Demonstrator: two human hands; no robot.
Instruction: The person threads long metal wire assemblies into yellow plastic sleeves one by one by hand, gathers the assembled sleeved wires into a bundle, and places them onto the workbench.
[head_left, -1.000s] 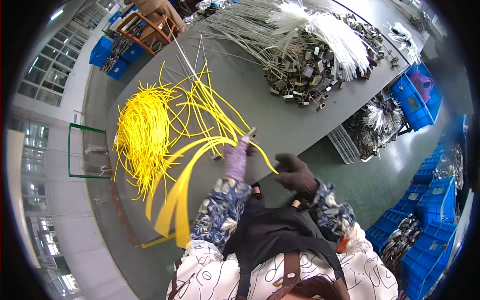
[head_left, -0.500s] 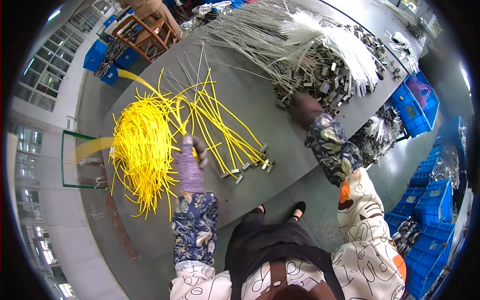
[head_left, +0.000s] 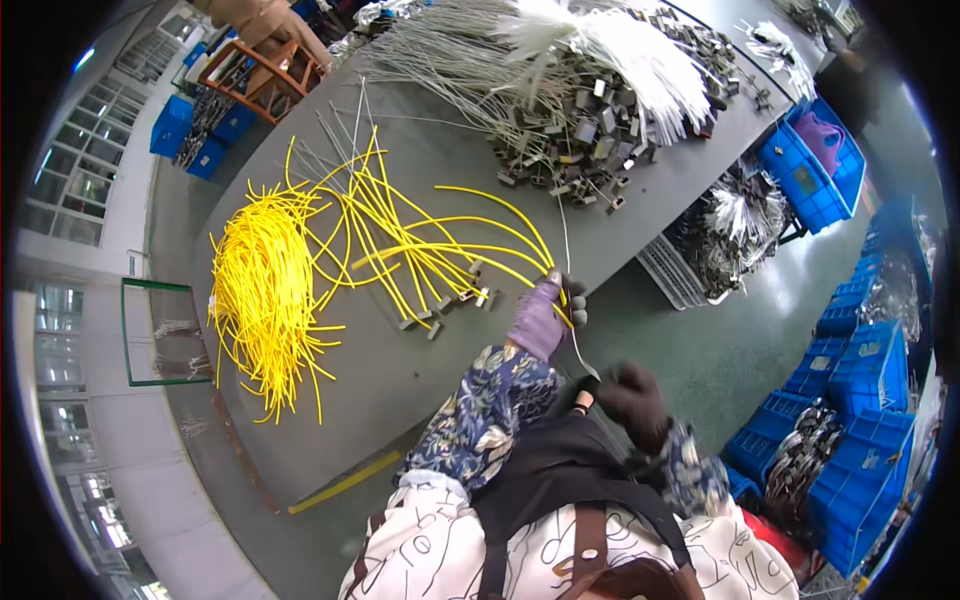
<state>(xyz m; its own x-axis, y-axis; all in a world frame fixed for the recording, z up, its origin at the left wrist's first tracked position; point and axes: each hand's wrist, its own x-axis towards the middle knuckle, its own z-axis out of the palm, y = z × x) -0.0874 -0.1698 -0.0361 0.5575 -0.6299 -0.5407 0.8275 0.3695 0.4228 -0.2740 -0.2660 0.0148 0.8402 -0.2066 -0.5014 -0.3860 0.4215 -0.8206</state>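
Note:
My left hand [head_left: 545, 315], in a purple glove with grey fingertips, is closed around a few yellow tubes [head_left: 492, 222] that fan out to the left over the table. To its lower right is my right hand [head_left: 632, 405] in a dark brown glove, closed on the end of a thin pale wire [head_left: 575, 345]. This wire runs up past my left hand toward the heap of wires with metal blocks [head_left: 600, 135]. What else my right fingers cover is hidden. Left of my hands lie yellow-sleeved wires [head_left: 385, 235] with small metal blocks at their near ends.
A big bundle of yellow tubes [head_left: 265, 300] lies on the left of the grey table [head_left: 370, 400]. White strips [head_left: 640, 60] top the wire heap. Blue crates [head_left: 860, 480] stand at the right, a pale crate [head_left: 672, 272] beside the table. Someone sits near a wooden chair [head_left: 265, 80].
My left hand has moved right from the yellow bundle, bringing a few tubes along. My right hand has come down from the wire heap toward my body, drawing out a thin wire.

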